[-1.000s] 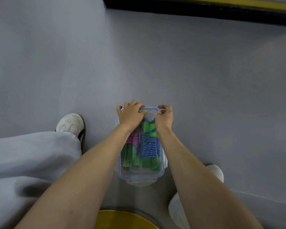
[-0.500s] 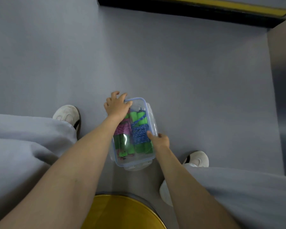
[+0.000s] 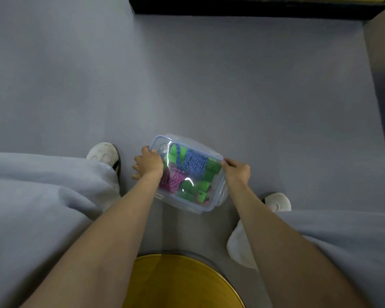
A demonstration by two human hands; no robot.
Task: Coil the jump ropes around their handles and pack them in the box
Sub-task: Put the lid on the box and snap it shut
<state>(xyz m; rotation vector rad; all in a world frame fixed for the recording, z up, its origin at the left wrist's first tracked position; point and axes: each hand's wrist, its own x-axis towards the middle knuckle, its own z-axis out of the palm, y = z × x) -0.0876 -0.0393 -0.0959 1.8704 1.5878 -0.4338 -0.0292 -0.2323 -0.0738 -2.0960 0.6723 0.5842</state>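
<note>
A clear plastic box (image 3: 218, 197) with a blue-rimmed lid sits on the grey floor between my feet, turned at an angle. Through the lid I see a blue jump rope (image 3: 195, 163) and a pink jump rope (image 3: 172, 181), each coiled around green handles (image 3: 207, 172). My left hand (image 3: 148, 163) grips the box's left end, fingers curled over the rim. My right hand (image 3: 236, 172) grips the right end at the lid's edge.
My legs in light grey trousers flank the box, with a white shoe (image 3: 103, 153) at the left and another white shoe (image 3: 277, 202) at the right. A yellow round seat (image 3: 180, 283) lies below me. A black and yellow ledge (image 3: 253, 6) runs along the far edge.
The box has been rotated clockwise and now lies slanted. My right hand moved from the box's near side to its right end. My left hand slid down onto the left end.
</note>
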